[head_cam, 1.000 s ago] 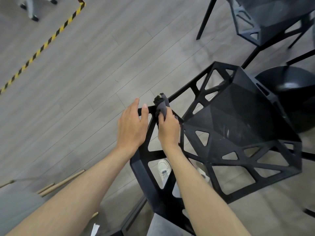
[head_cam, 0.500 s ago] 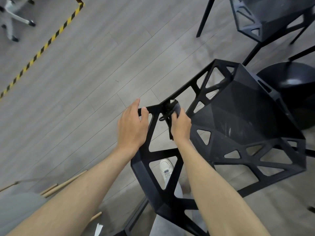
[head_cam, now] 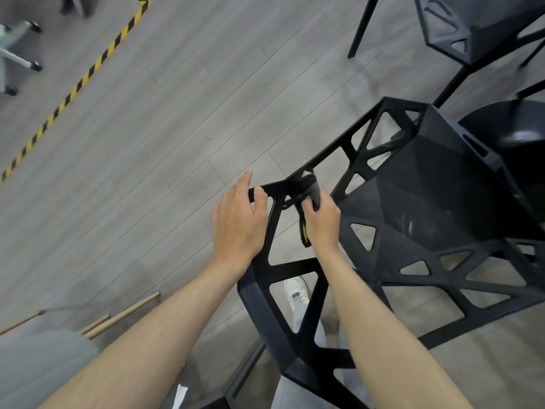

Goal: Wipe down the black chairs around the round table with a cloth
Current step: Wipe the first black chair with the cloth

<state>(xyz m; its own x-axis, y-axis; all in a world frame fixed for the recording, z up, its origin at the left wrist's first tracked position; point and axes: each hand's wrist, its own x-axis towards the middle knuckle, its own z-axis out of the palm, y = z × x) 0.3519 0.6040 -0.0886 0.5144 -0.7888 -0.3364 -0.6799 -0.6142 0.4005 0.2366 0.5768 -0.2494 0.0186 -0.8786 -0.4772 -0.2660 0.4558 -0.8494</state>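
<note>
Chair (head_cam: 407, 202), black and built of open triangular struts, fills the lower right of the view, its backrest frame nearest the person and its solid seat beyond, toward the round table's dark base (head_cam: 513, 128) at the right edge. The cloth (head_cam: 309, 188), dark grey with a yellow-marked strip hanging from it, is bunched at the top corner of the backrest frame, where the short top rail meets the long rail that slants up and away to the right. The right hand (head_cam: 320, 222) pinches the cloth there, fingers curled and pressed together round the bundle, knuckles toward the camera. The left hand (head_cam: 239, 222) sits just beside it on the short top rail, thumb hooked over the bar and fingers wrapped on the far side, apparently steadying the frame.

What the next wipe turns on, as I judge it, is that the unwiped rail's long axis runs away from the right hand's fingers, up and to the right toward the seat's far corner, so the right hand is the nearer one to travel it while the left stays as anchor.

Much is hidden. The cloth's contact face against the rail lies under the fingers. The left fingertips are behind the bar. The chair's legs are mostly cut off by the forearms and the bottom edge. A second black chair (head_cam: 472, 28) at the top right corner is only partly in frame, and the tabletop itself is not visible.
</note>
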